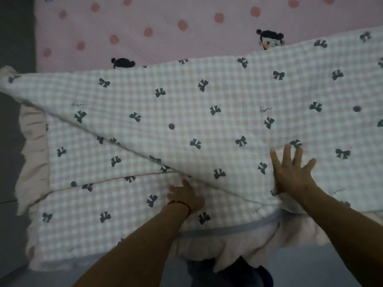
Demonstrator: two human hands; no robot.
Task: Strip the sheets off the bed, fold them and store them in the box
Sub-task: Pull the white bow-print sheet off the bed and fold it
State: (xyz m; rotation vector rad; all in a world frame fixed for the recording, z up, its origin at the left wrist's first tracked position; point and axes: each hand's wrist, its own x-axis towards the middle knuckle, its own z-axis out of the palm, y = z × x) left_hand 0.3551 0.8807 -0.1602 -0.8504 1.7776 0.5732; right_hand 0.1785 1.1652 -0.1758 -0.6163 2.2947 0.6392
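Item: checked sheet (207, 104), dark bows, folded diagonally on bed (145, 21). I saw right hand (292, 172) splayed flat; left hand (184, 195) blurred, apparently flat.

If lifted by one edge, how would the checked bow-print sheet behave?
The checked sheet would probably flop and drape, since it already lies folded over itself. It looks fairly light. It may slide under the right hand pressing it flat.

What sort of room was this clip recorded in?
Most likely a bedroom, perhaps a child's. A pink dotted bed cover with cartoon girl figures lies under a ruffled gingham sheet printed with bows, which both hands are spreading flat.
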